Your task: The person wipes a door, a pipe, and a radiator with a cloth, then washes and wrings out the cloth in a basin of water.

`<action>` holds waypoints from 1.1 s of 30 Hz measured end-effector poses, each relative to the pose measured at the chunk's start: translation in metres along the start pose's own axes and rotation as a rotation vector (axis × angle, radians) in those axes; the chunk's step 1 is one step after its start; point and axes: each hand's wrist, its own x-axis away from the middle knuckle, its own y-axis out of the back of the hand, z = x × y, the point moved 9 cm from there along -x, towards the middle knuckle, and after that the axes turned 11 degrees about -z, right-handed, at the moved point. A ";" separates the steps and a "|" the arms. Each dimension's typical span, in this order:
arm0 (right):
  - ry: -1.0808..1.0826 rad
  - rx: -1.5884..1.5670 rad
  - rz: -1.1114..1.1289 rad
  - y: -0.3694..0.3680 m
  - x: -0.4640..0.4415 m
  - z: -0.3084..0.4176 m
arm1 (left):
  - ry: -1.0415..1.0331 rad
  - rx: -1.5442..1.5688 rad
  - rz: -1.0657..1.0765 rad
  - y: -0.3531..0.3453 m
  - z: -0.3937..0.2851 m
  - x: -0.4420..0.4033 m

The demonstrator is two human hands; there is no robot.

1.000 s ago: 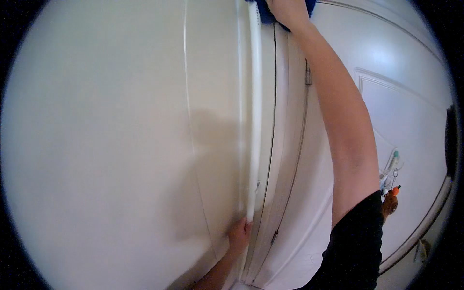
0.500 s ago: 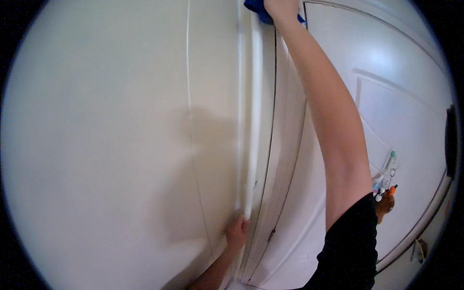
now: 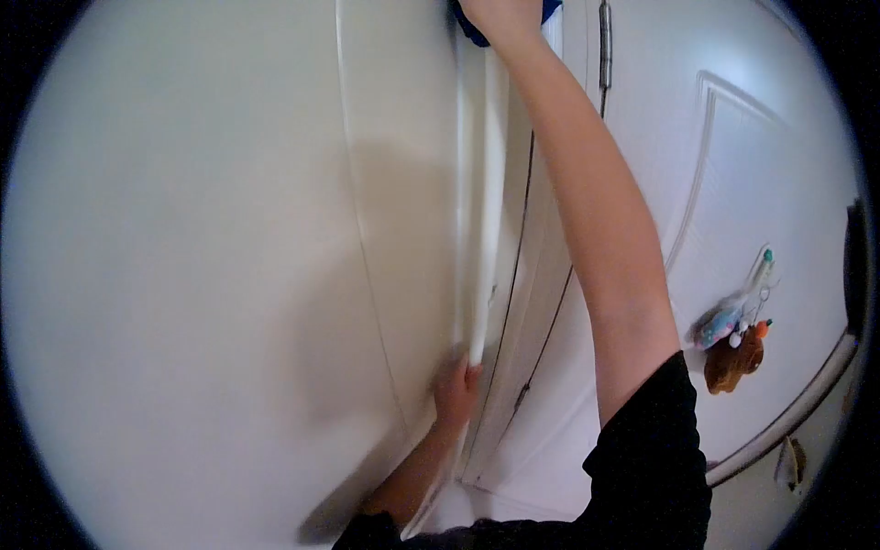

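A long white pole (image 3: 493,174) runs upright along the pale wall beside the door frame. Around its lower part my left hand (image 3: 456,390) is closed, with the thumb against the pole. My right hand (image 3: 504,16), at the top edge of the view, is pressed on a dark blue cloth (image 3: 473,27) by the upper part of the pole. The fingertips of this hand are cut off by the frame edge, and the cloth hides the pole's top.
To the right is a white door (image 3: 724,183) with metal hinges (image 3: 605,46). Small charms and a brown plush keychain (image 3: 733,362) hang on it. A pale wall panel (image 3: 211,275) fills the left side. A curved rail (image 3: 788,417) lies at lower right.
My right hand and the blue cloth have shifted left in the view. My left hand appears higher. The view has tilted, showing more of the door charms and my left sleeve.
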 end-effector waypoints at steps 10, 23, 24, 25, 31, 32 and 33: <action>-0.166 -0.035 0.260 0.080 0.169 -0.005 | -0.075 0.061 -0.062 0.003 -0.002 -0.005; -0.059 -0.005 0.261 0.157 0.356 -0.012 | -0.162 0.073 -0.141 0.013 -0.007 -0.003; -0.058 -0.011 0.248 0.162 0.365 -0.013 | -0.175 0.065 -0.133 0.011 -0.006 -0.004; -0.084 -0.013 0.262 0.167 0.375 -0.014 | -0.186 0.056 -0.127 0.011 -0.006 -0.004; -0.182 0.050 0.339 0.191 0.431 -0.014 | -0.243 0.169 -0.109 0.011 -0.005 -0.003; -0.215 0.044 0.349 0.197 0.447 -0.016 | -0.234 0.146 -0.115 0.014 -0.008 -0.003; -0.249 0.037 0.361 0.203 0.463 -0.018 | -0.225 0.124 -0.121 0.018 -0.012 -0.002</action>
